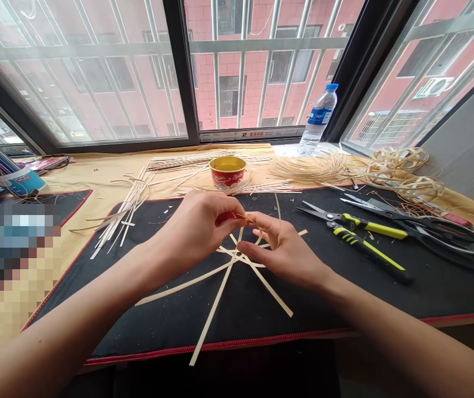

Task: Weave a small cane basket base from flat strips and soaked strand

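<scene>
Flat, pale bamboo-like strips (pixel 214 310) cross one another in a star on the black mat. Above their crossing, my left hand (pixel 197 221) is closed, thumb and forefinger pinching a thin pale strand (pixel 277 205). Facing it, my right hand (pixel 282 246) has its fingers curled around the same strand, which bends up past the knuckles. The right thumb reaches down close to where the strips cross; whether it touches them I cannot tell. Part of the strand between the fingertips is hidden.
Yellow-and-black pruning shears (pixel 369 226) and black-handled scissors (pixel 439 237) lie right. A red tin (pixel 228 172), coiled strands (pixel 311 167) and a water bottle (pixel 319 121) stand behind. Loose strips (pixel 124 213) lie left on the black mat (pixel 145 337); a pen cup (pixel 23 179) is farther left.
</scene>
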Motion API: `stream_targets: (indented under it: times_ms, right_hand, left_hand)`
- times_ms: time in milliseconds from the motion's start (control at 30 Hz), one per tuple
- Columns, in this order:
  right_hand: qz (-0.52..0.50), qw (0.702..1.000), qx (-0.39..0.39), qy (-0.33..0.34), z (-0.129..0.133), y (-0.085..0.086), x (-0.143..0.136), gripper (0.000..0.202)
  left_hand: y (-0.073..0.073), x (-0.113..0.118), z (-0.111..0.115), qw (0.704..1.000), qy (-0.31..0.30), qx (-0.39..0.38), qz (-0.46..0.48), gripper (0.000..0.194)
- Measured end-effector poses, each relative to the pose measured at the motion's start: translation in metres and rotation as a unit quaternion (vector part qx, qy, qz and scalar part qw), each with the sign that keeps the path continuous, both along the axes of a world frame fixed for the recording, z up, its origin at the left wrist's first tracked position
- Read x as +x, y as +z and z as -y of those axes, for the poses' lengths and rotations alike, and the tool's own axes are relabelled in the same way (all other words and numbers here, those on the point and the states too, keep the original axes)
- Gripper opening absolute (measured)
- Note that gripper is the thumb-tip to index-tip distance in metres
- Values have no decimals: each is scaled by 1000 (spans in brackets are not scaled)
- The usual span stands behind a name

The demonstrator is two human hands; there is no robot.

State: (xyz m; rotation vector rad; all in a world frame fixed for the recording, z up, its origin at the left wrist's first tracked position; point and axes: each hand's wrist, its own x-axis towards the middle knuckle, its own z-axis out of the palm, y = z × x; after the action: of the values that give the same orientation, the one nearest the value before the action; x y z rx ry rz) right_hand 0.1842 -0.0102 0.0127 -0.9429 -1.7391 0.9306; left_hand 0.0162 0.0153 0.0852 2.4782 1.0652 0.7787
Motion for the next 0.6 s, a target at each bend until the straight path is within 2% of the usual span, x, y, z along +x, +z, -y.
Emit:
stream_targets:
  times_ms: [133, 267, 467, 600]
  right_hand:
    - [8, 1000, -1, -14, -1, 9, -3, 32]
    - [15, 1000, 12, -15, -4, 15, -5, 18]
    - [-80, 996, -7, 34, -10, 8, -9, 28]
    - [-96, 994, -5, 49, -13, 7, -11, 23]
  left_hand:
    - [1, 2, 1, 1000, 9, 0, -2, 12]
    - [4, 2, 5, 1000, 9, 19, -3, 11]
    - [2, 2, 11, 999, 15, 32, -1, 11]
    - [1, 5, 6, 998, -4, 62, 6, 14]
